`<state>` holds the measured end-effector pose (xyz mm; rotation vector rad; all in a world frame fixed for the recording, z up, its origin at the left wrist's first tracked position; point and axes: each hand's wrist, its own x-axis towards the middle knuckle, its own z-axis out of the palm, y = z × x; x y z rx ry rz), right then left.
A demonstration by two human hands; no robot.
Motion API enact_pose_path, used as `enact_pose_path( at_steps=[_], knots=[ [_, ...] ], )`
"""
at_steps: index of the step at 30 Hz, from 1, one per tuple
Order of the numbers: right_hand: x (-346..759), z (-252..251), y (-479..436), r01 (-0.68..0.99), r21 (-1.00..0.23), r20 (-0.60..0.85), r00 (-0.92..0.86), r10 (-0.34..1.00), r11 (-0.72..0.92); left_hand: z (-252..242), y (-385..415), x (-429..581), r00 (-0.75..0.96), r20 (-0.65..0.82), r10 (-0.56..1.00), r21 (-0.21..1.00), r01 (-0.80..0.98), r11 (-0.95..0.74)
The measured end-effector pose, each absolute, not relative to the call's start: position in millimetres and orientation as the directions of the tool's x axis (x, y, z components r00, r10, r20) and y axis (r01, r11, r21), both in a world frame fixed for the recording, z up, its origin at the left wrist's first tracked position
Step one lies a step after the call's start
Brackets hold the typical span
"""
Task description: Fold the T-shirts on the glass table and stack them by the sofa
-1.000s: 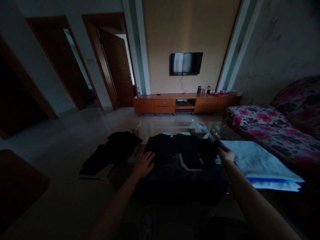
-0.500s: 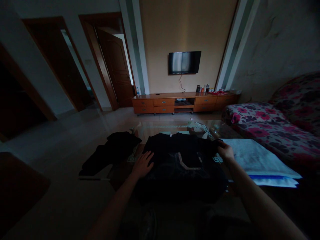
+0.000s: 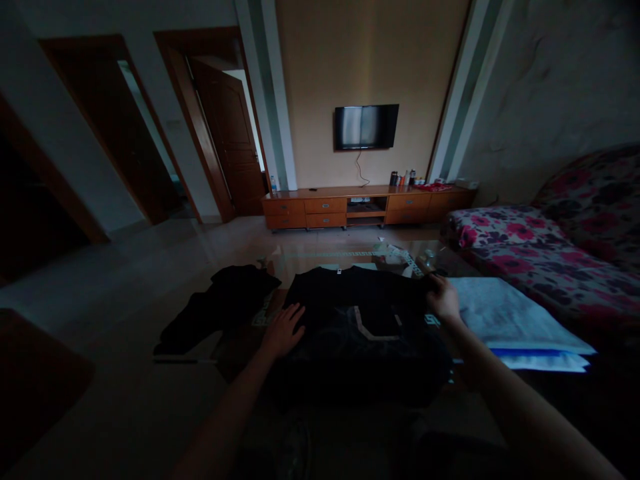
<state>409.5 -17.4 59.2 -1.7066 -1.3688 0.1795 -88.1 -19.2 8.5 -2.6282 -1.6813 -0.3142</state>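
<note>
My left hand [image 3: 283, 332] rests at the left side of a black, short-sleeved cloth shirt [image 3: 330, 293], fingers spread and laid flat on it. The shirt lies in front of me, opened out, its neck at the far side with a small white label [image 3: 339, 271] and a pale angular stripe [image 3: 377, 337] right of its middle. I judge it light, soft and limp, nothing that could break; it would wrinkle or slide if pulled from one side only, so the shoulders and sleeve ends look the best holds. At the right sleeve, my right hand [image 3: 444, 300] has its fingers curled together, seemingly pinching the dark cloth, though the fingertips are hard to make out.

The surface is a glass-topped table with a pale key-pattern border [image 3: 325, 254], probably slick under fabric. On its left lies a second black garment [image 3: 225, 300], rumpled; on the right, a folded pale-blue sheet [image 3: 520, 313] with a bright blue layer along its near edge.

The room is dim: a brown wooden door [image 3: 227, 133] ajar on the far left, a low orange-brown wooden cabinet [image 3: 325, 207] beneath a black flat television [image 3: 366, 127], and a pink-flowered sofa [image 3: 515, 233] to the right.
</note>
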Motion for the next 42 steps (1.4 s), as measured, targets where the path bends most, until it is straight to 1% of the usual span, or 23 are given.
enact_pose_path(
  at_steps=[1, 2, 3, 4, 5, 6, 7, 10, 15, 19, 25, 27, 29, 31, 32, 33, 34, 36, 37, 38, 39, 42],
  knots=[
    [395, 56, -20, 0.742, -0.665, 0.42, 0.275, 0.865, 0.088, 8, -19, -88, 0.405, 0.171, 0.898, 0.102, 0.899, -0.425],
    [381, 52, -24, 0.778, -0.606, 0.415, 0.13, 0.901, 0.167, 8, -19, -89, 0.408, 0.172, 0.897, 0.103, 0.898, -0.428],
    [367, 46, -29, 0.836, -0.472, 0.371, -0.101, 0.923, 0.281, 8, -19, -89, 0.411, 0.174, 0.895, 0.104, 0.896, -0.431],
    [354, 40, -34, 0.857, -0.359, 0.299, -0.271, 0.915, 0.37, 8, -19, -89, 0.414, 0.175, 0.893, 0.105, 0.894, -0.435],
    [343, 33, -40, 0.857, -0.28, 0.225, -0.379, 0.898, 0.432, 8, -19, -89, 0.415, 0.176, 0.892, 0.106, 0.893, -0.437],
    [334, 28, -44, 0.856, -0.217, 0.161, -0.443, 0.882, 0.469, 9, -19, -89, 0.414, 0.178, 0.893, 0.107, 0.894, -0.436],
    [327, 23, -48, 0.859, -0.187, 0.125, -0.46, 0.879, 0.476, 10, -20, -88, 0.411, 0.179, 0.894, 0.108, 0.895, -0.433],
    [319, 19, -53, 0.881, -0.159, 0.11, -0.433, 0.895, 0.446, 12, -21, -87, 0.399, 0.17, 0.901, 0.102, 0.902, -0.419],
    [314, 28, -52, 0.866, -0.176, 0.185, -0.438, 0.88, 0.468, 14, -22, -85, 0.397, 0.17, 0.902, 0.096, 0.904, -0.416],
    [308, 28, -55, 0.853, -0.219, 0.106, -0.462, 0.88, 0.474, 15, -22, -85, 0.392, 0.163, 0.906, 0.1, 0.907, -0.41],
    [308, 26, -62, 0.848, -0.235, 0.116, -0.462, 0.879, 0.476, 9, -19, -88, 0.404, 0.185, 0.896, 0.11, 0.897, -0.428],
    [307, 26, -61, 0.834, -0.27, 0.106, -0.47, 0.876, 0.481, 7, -19, -88, 0.407, 0.19, 0.894, 0.107, 0.896, -0.431],
    [309, 26, -56, 0.799, -0.354, 0.159, -0.461, 0.873, 0.487, 8, -19, -88, 0.405, 0.19, 0.894, 0.102, 0.898, -0.428],
    [315, 25, -48, 0.775, -0.436, 0.255, -0.382, 0.888, 0.458, 9, -20, -87, 0.402, 0.185, 0.897, 0.096, 0.901, -0.424],
    [321, 24, -43, 0.787, -0.457, 0.279, -0.316, 0.907, 0.415, 10, -21, -87, 0.401, 0.181, 0.898, 0.095, 0.902, -0.422],
    [328, 23, -39, 0.82, -0.458, 0.269, -0.239, 0.933, 0.342, 11, -21, -86, 0.399, 0.177, 0.9, 0.095, 0.903, -0.419],
    [336, 21, -36, 0.863, -0.439, 0.229, -0.16, 0.96, 0.249, 11, -21, -86, 0.398, 0.173, 0.901, 0.095, 0.904, -0.417],
    [354, 14, -32, 0.932, -0.355, 0.099, -0.04, 0.994, 0.073, 12, -21, -86, 0.399, 0.167, 0.901, 0.102, 0.902, -0.419],
    [364, 10, -32, 0.951, -0.308, 0.044, -0.017, 0.999, 0.029, 12, -21, -87, 0.4, 0.168, 0.901, 0.106, 0.901, -0.42],
    [373, 6, -34, 0.962, -0.272, 0.01, -0.029, 1.0, 0.031, 12, -21, -87, 0.4, 0.17, 0.901, 0.11, 0.9, -0.421],
    [382, 3, -36, 0.966, -0.249, 0.0, -0.07, 0.998, 0.068, 12, -21, -87, 0.402, 0.173, 0.899, 0.113, 0.899, -0.423],
    [405, -3, -43, 0.953, -0.226, 0.033, -0.199, 0.979, 0.201, 10, -20, -87, 0.402, 0.185, 0.897, 0.116, 0.897, -0.426]
  ],
)
